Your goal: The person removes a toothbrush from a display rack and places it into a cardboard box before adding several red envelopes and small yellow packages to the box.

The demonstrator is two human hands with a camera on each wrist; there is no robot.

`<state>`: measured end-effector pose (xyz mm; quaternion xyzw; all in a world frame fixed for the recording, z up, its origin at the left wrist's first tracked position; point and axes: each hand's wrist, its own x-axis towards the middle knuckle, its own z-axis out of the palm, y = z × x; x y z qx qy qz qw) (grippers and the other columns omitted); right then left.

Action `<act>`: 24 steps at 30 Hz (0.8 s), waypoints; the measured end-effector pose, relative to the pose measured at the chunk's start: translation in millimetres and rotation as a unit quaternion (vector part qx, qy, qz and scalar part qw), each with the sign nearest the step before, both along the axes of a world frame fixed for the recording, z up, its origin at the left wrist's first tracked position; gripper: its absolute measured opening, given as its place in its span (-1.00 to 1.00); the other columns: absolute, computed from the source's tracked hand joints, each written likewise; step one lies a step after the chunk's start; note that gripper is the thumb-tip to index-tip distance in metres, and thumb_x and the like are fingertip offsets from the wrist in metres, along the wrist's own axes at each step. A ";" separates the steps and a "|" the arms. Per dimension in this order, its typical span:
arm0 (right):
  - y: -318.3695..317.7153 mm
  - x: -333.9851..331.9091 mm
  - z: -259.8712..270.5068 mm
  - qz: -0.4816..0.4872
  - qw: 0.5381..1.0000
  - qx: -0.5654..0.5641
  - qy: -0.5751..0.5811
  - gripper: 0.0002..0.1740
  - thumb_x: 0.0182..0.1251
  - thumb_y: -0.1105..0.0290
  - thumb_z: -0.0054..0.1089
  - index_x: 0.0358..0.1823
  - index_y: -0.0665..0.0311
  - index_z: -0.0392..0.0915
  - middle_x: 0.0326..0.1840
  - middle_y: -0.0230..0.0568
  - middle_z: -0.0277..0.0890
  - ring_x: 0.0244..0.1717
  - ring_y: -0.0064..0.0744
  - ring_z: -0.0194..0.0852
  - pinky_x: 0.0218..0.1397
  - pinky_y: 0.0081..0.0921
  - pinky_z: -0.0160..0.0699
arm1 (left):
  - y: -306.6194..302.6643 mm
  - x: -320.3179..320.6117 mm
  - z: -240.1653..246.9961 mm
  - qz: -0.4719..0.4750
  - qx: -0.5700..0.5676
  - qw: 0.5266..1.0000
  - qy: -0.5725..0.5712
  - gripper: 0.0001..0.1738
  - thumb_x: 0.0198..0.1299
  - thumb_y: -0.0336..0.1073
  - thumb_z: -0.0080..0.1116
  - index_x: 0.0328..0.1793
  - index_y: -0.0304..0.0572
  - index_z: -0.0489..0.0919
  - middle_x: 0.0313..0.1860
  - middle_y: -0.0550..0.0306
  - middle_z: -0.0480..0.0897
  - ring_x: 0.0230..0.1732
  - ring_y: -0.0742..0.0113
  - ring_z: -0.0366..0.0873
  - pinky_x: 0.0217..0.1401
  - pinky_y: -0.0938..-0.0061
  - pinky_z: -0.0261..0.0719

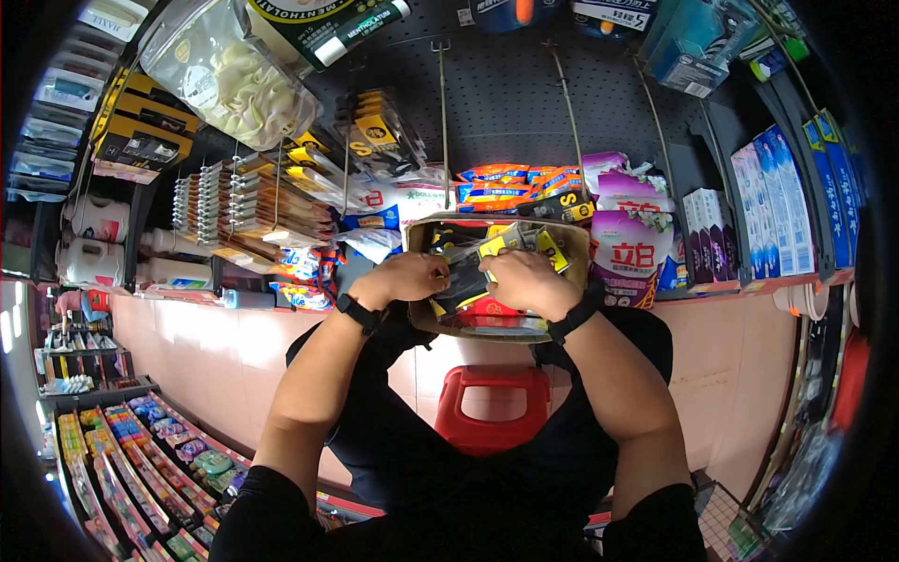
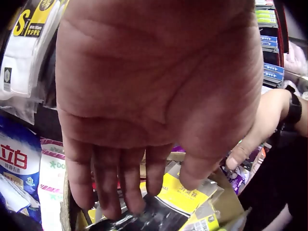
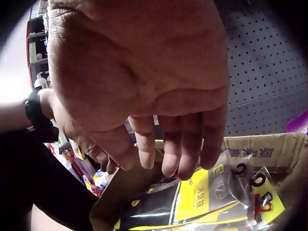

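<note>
An open cardboard box (image 1: 412, 323) sits between the person's knees, holding several clear packets of dark socks (image 3: 159, 207) with yellow labels. Over its left side is the left hand (image 1: 412, 279), fingers loosely bent down toward the packets; the left wrist view shows its palm (image 2: 154, 72) and slack fingers with nothing gripped. The right hand (image 1: 532, 281) reaches in from the other side, its fingertips right at a yellow-labelled sock packet (image 1: 506, 240). In the right wrist view, its fingers (image 3: 190, 144) hang nearly straight above the packets. Something red lies lower in the box.
A pegboard (image 1: 496, 103) with long metal hooks rises behind the box. Packs hang at left, and purple detergent bags (image 1: 629, 248) and orange packets (image 1: 520, 187) line the shelf. Below the box stands a red stool (image 1: 492, 426). A rack of small goods (image 1: 140, 459) is at lower left.
</note>
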<state>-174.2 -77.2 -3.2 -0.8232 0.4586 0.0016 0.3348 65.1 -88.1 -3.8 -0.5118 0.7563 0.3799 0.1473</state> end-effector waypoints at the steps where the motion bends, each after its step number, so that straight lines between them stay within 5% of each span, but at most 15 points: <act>1: -1.6 1.7 -0.7 0.001 1.000 -0.001 0.000 -0.71 0.28 0.31 0.24 -0.02 0.25 0.65 0.02 0.02 0.66 0.10 0.05 0.63 0.16 -0.08 0.58 | -0.2 1.3 -1.3 0.002 -0.005 1.000 0.004 -0.55 0.29 0.01 0.15 0.12 -0.14 0.64 -0.05 -0.13 0.72 0.04 -0.10 0.66 0.09 0.16 0.58; 8: -6.2 -5.7 -6.4 -0.008 0.989 0.074 0.125 -0.72 0.20 0.39 0.14 -0.11 0.27 0.71 -0.03 0.06 0.67 0.01 0.09 0.66 0.10 -0.10 0.60 | 1.5 3.6 3.5 -0.006 -0.033 0.999 0.006 -0.55 0.34 0.03 0.13 0.13 -0.14 0.62 -0.10 -0.15 0.73 -0.03 -0.12 0.68 0.02 0.17 0.60; 12: 2.3 -12.2 -72.9 0.004 0.970 0.154 0.188 -0.68 0.16 0.36 0.13 -0.10 0.28 0.72 0.02 0.10 0.66 0.07 0.08 0.65 0.14 -0.15 0.60 | 0.5 3.3 7.2 -0.010 -0.048 0.999 0.017 -0.56 0.34 0.03 0.13 0.13 -0.12 0.62 -0.10 -0.17 0.72 -0.03 -0.14 0.68 0.02 0.15 0.60; 13: 2.5 -8.6 -79.3 0.068 0.959 0.186 0.204 -0.62 0.18 0.37 0.08 0.00 0.25 0.70 0.10 0.10 0.63 0.14 0.05 0.62 0.17 -0.16 0.60 | 0.0 -2.2 14.2 -0.004 -0.033 0.999 -0.003 -0.55 0.32 0.02 0.12 0.13 -0.13 0.63 -0.07 -0.17 0.72 0.02 -0.14 0.66 0.07 0.13 0.58; 17: 17.1 -3.9 -84.6 0.072 0.979 0.113 0.157 -0.43 0.15 0.42 0.04 0.27 0.09 0.56 0.29 0.04 0.53 0.28 0.02 0.52 0.34 -0.15 0.47 | 2.0 -2.8 12.4 -0.010 -0.048 0.999 0.011 -0.56 0.29 0.00 0.12 0.13 -0.12 0.64 -0.04 -0.18 0.71 0.07 -0.13 0.63 0.12 0.10 0.57; 24: 8.8 12.0 -67.7 -0.019 0.984 0.051 0.169 -0.55 0.19 0.25 0.19 0.15 0.11 0.63 0.24 0.05 0.56 0.27 -0.06 0.53 0.33 -0.20 0.47 | 2.9 10.9 2.0 -0.013 -0.077 0.997 0.016 -0.57 0.29 -0.02 0.14 0.15 -0.11 0.61 -0.10 -0.18 0.72 -0.03 -0.15 0.68 0.06 0.10 0.59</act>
